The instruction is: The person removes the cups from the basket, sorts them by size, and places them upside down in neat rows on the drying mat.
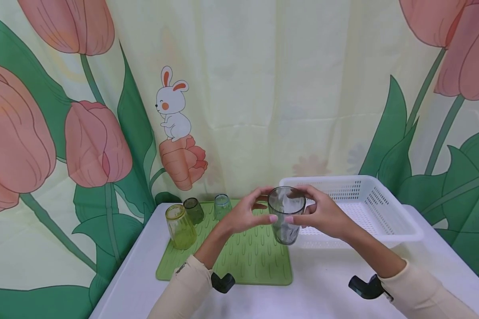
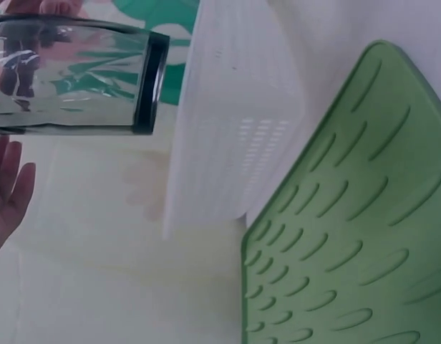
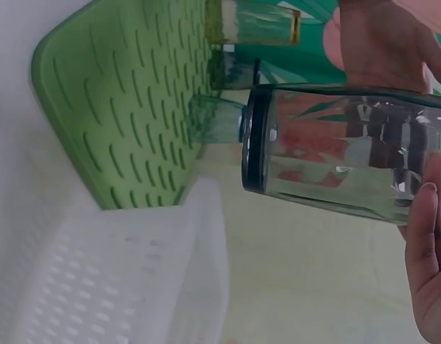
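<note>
Near the rim, a tall grey see-through glass (image 1: 288, 229) is held upright between both hands, above the table. My left hand (image 1: 250, 212) grips its left side, thumb on the front and fingers toward the back. On the opposite side my right hand (image 1: 328, 213) holds it the same way, its thumb also in front. The left wrist view shows the glass (image 2: 77, 79) with its thick base to the right. In the right wrist view, right-hand fingers (image 3: 424, 236) lie against the glass (image 3: 328, 150); its upper end is cut off there.
A green ribbed mat (image 1: 247, 266) lies on the white table (image 1: 323, 283). On its far left part stand a yellow glass (image 1: 182, 232), a small dark glass (image 1: 194, 212) and a small bluish glass (image 1: 222, 208). A white perforated basket (image 1: 383, 212) sits right, behind my right hand.
</note>
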The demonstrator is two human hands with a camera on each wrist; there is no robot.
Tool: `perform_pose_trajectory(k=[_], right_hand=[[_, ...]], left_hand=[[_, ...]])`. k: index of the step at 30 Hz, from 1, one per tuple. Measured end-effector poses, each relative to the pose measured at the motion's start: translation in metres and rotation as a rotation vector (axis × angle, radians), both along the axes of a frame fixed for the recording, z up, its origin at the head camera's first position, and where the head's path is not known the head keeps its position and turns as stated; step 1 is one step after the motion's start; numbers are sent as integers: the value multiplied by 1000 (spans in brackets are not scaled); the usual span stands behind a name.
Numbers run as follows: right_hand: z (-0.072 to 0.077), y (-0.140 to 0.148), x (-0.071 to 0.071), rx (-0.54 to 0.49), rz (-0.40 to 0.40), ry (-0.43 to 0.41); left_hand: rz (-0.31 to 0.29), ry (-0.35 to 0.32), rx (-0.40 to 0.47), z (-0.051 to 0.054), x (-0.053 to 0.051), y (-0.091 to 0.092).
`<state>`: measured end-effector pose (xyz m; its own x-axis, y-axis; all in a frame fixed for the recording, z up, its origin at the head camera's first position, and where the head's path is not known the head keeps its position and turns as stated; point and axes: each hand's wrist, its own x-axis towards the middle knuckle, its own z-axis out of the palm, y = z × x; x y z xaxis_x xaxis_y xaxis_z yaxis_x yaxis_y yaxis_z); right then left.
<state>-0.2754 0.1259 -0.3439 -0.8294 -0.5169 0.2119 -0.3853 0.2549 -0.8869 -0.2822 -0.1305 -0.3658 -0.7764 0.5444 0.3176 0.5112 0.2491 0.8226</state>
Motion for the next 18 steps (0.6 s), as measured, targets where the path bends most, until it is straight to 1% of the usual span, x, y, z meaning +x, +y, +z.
perform_pose_trajectory(k=[7,13,18], right_hand=[[-3,-3,6,32,-14,-2],[-4,-6,10,47,-24,-17],[-6,-8,11,39,-17,-25]], left_hand=[[-20,19,-11,0,2,-1],[-25,1,-30,0,5,-3],[-31,-7,-50,-1,5,-5]])
